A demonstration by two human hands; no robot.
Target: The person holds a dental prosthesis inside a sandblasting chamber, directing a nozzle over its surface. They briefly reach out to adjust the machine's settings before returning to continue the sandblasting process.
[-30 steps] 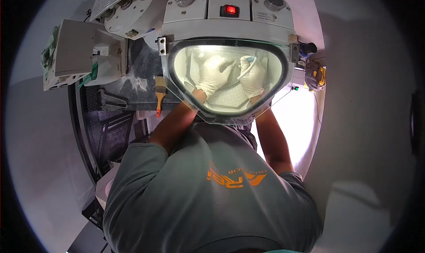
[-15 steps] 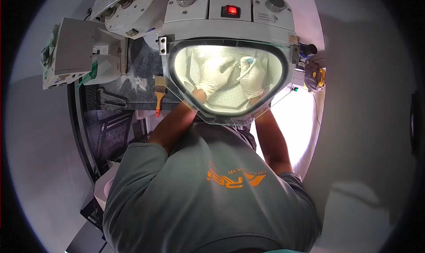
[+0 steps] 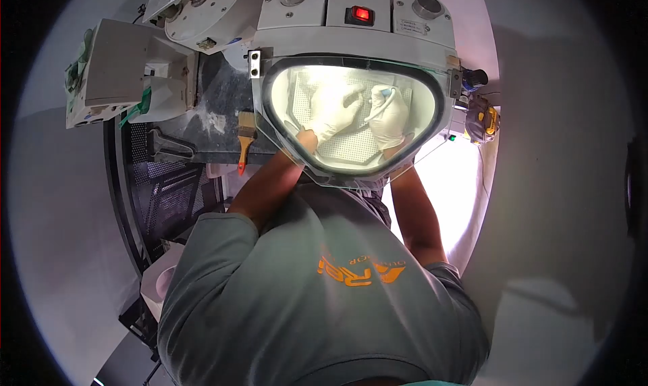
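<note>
Both hands are in white gloves inside a lit blasting cabinet [image 3: 351, 43], seen through its rounded window. My left hand [image 3: 335, 111] is closed, its thumb and fingers bent together toward the right. Whatever it pinches is lost in the glare. My right hand [image 3: 388, 119] wraps round a slim, pale blasting pen [image 3: 390, 100] with a bluish part near its top. The pen slants down toward the left hand, and a small gap separates the two hands. Beneath them lies a perforated white grid floor [image 3: 358, 146].
Left of the cabinet, a paintbrush [image 3: 246, 140] lies on a dusty dark bench [image 3: 226, 92]. White machine housings [image 3: 115, 65] stand at the far left. A red lit switch [image 3: 362, 13] sits between two knobs on top. A yellow-and-black tool [image 3: 482, 119] is at the right.
The view has shifted slightly, so the cabinet appears a little farther right. My left hand's fingers have shifted slightly; the right hand keeps its grip on the blasting pen.
</note>
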